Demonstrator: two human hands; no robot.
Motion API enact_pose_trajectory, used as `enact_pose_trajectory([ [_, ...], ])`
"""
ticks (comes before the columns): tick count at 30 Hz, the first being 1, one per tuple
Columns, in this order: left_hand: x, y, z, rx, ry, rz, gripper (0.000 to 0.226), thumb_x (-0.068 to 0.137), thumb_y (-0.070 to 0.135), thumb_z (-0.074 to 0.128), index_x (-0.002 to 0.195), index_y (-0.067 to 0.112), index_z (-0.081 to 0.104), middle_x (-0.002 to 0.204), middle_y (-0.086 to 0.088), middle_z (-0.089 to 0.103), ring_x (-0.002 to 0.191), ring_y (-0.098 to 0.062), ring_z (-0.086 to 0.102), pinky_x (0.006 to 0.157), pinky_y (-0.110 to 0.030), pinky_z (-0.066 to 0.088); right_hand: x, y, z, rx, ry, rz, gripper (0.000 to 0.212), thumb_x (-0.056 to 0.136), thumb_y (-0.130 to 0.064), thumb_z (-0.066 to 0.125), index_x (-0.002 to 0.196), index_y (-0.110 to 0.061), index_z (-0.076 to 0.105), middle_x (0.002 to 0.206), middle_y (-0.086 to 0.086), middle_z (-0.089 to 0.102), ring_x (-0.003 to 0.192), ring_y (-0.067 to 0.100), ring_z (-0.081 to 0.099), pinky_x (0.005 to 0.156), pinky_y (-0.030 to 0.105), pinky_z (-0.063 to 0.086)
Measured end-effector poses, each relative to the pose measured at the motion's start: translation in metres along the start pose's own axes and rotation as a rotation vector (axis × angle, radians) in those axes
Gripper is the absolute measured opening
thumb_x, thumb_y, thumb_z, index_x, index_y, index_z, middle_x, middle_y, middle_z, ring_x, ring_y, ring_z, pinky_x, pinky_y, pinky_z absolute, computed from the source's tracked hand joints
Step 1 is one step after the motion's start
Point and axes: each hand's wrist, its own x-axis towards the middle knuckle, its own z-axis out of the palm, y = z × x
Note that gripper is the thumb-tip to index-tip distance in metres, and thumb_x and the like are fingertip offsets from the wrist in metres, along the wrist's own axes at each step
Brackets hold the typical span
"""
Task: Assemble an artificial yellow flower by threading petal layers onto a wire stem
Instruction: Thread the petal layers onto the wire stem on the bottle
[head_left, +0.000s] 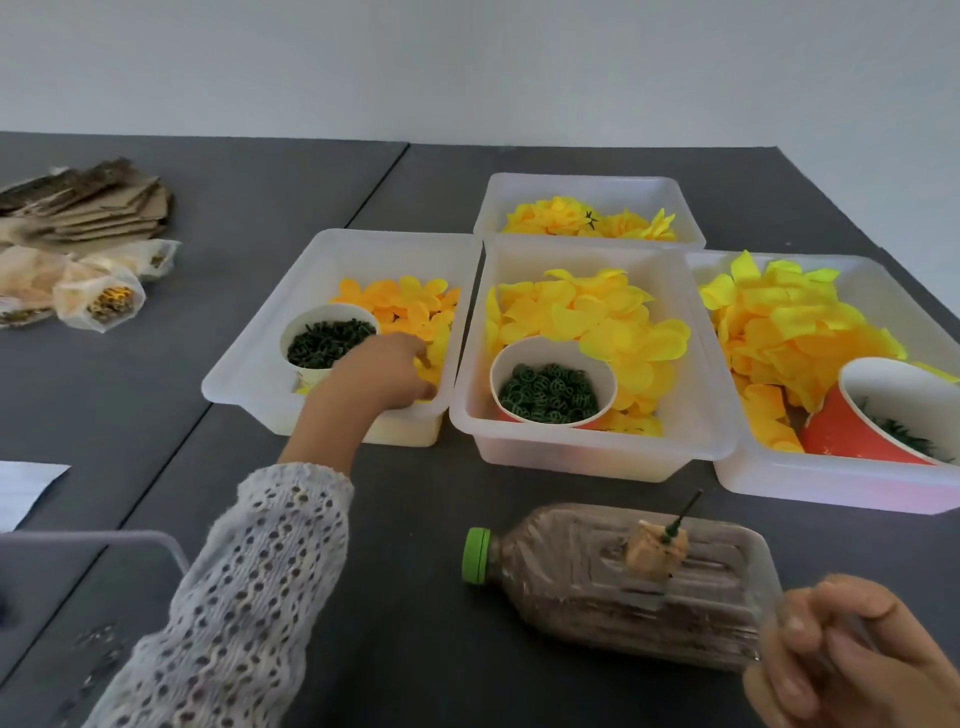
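My left hand (379, 371) reaches into the left white tray (249, 358), and its fingertips pinch a yellow petal layer (434, 358) at the edge of the orange-yellow petal pile (410, 301). A paper cup of green rings (327, 340) stands just left of that hand. In front of the trays, a clear bottle (597, 577) filled with brown material and capped in green lies on its side. A tan flower core (655, 551) with a short green wire stem (685, 512) sticks up from it. My right hand (852, 654) curls around the bottle's base end.
The middle tray (587, 452) holds yellow petals and a cup of green rings (550, 395). The right tray (831, 488) holds petals and a tipped red cup (862, 431). A back tray (587, 182) has finished flowers. Cardboard (88, 202) and plastic bags (98, 296) lie far left.
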Motion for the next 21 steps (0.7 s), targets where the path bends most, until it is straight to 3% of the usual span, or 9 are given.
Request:
enact_pose_trajectory([
  [2, 0.007, 0.002, 0.002, 0.064, -0.065, -0.016, 0.039, 0.089, 0.021, 0.064, 0.127, 0.012, 0.057, 0.125, -0.010, 0.059, 0.106, -0.027, 0.056, 0.086, -0.035, 0.046, 0.003, 0.001, -0.001, 0.016, -0.053, 0.012, 0.038, 0.092, 0.022, 0.012, 0.125, 0.026, 0.030, 0.118, 0.047, 0.036, 0.107, 0.058, 0.042, 0.087, 0.063, 0.028],
  [5, 0.010, 0.000, -0.001, 0.055, 0.052, -0.038, 0.012, 0.085, 0.019, 0.067, 0.095, 0.026, 0.069, 0.115, -0.003, 0.064, 0.096, -0.025, 0.060, 0.088, -0.042, 0.052, 0.007, 0.002, -0.005, -0.026, -0.112, -0.035, 0.036, 0.094, 0.020, 0.015, 0.125, 0.026, 0.031, 0.118, 0.046, 0.036, 0.107, 0.058, 0.042, 0.089, 0.063, 0.029],
  [7, 0.009, -0.006, -0.003, -0.020, 0.156, -0.035, 0.017, 0.086, 0.017, 0.067, 0.083, 0.034, 0.066, 0.121, -0.001, 0.064, 0.098, -0.025, 0.062, 0.086, -0.043, 0.054, 0.007, 0.001, -0.007, -0.048, -0.119, -0.044, 0.035, 0.094, 0.020, 0.015, 0.125, 0.026, 0.031, 0.118, 0.046, 0.036, 0.107, 0.058, 0.042, 0.089, 0.063, 0.028],
  [10, 0.004, -0.015, -0.009, -0.216, 0.339, 0.027, 0.016, 0.086, 0.016, 0.068, 0.090, 0.031, 0.067, 0.105, -0.003, 0.066, 0.074, -0.014, 0.056, 0.066, -0.029, 0.048, 0.006, -0.008, -0.009, 0.000, -0.096, 0.001, 0.034, 0.093, 0.021, 0.015, 0.124, 0.028, 0.028, 0.116, 0.047, 0.035, 0.106, 0.060, 0.041, 0.088, 0.065, 0.028],
  [13, -0.009, -0.018, -0.020, -0.398, 0.566, 0.139, 0.027, 0.085, 0.017, 0.071, 0.105, 0.034, 0.066, 0.083, -0.002, 0.060, 0.074, -0.016, 0.055, 0.069, -0.025, 0.048, 0.008, -0.012, -0.009, -0.068, -0.037, -0.054, 0.035, 0.094, 0.020, 0.016, 0.126, 0.028, 0.028, 0.117, 0.047, 0.035, 0.106, 0.058, 0.042, 0.087, 0.064, 0.029],
  [16, -0.030, -0.005, -0.037, -0.590, 0.761, 0.283, 0.042, 0.083, 0.023, 0.075, 0.120, 0.036, 0.063, 0.079, 0.007, 0.060, 0.074, -0.004, 0.058, 0.064, -0.005, 0.040, 0.006, -0.016, 0.000, -0.144, -0.023, -0.123, 0.034, 0.095, 0.019, 0.016, 0.125, 0.028, 0.029, 0.115, 0.049, 0.035, 0.104, 0.059, 0.042, 0.086, 0.063, 0.029],
  [18, -0.049, 0.010, -0.048, -0.824, 0.745, 0.412, 0.045, 0.080, 0.027, 0.077, 0.122, 0.032, 0.062, 0.072, 0.001, 0.056, 0.066, -0.008, 0.054, 0.065, -0.010, 0.042, 0.002, -0.015, 0.020, -0.112, -0.012, -0.116, 0.035, 0.092, 0.023, 0.010, 0.120, 0.028, 0.031, 0.111, 0.050, 0.035, 0.100, 0.060, 0.042, 0.084, 0.064, 0.028],
  [19, -0.060, 0.019, -0.051, -0.963, 0.687, 0.487, 0.045, 0.079, 0.029, 0.077, 0.122, 0.030, 0.063, 0.071, -0.009, 0.053, 0.065, -0.020, 0.051, 0.066, -0.020, 0.044, 0.005, -0.012, 0.029, -0.136, -0.020, -0.150, 0.039, 0.090, 0.024, 0.008, 0.116, 0.025, 0.037, 0.106, 0.049, 0.040, 0.095, 0.057, 0.046, 0.081, 0.063, 0.032],
  [21, -0.083, 0.039, -0.054, -1.187, 0.525, 0.611, 0.044, 0.076, 0.034, 0.077, 0.118, 0.030, 0.065, 0.070, -0.016, 0.051, 0.064, -0.028, 0.046, 0.064, -0.030, 0.043, 0.003, 0.005, 0.040, -0.575, 0.095, -0.322, 0.036, 0.088, 0.017, 0.029, 0.101, 0.004, 0.060, 0.089, 0.032, 0.058, 0.067, 0.035, 0.059, 0.063, 0.041, 0.050],
])
